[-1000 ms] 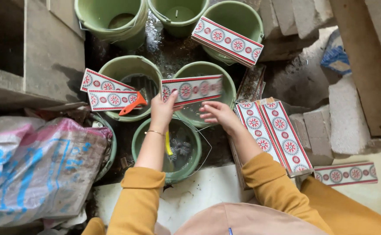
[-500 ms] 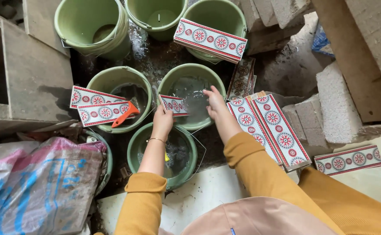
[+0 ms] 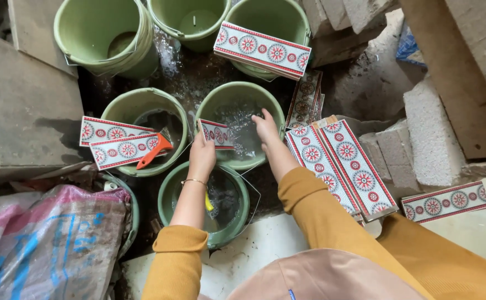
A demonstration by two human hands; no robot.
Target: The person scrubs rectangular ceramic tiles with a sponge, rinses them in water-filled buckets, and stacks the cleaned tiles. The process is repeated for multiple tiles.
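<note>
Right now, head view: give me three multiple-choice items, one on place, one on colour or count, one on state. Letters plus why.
1. Where does the orange scraper lie?
A. On the tiles across the left bucket's rim
B. On the grey blocks
C. In the woven sack

2. What colour are the buckets?
A. Blue
B. Pale green
C. Black

3. What is the left hand doing?
A. Resting empty
B. Gripping a bucket handle
C. Holding a patterned tile in the water-filled bucket

Answers:
1 A: the scraper rests on two tiles bridging that rim.
2 B: every bucket shown is pale green.
3 C: its fingers clasp the patterned tile, partly dipped in the middle bucket.
</note>
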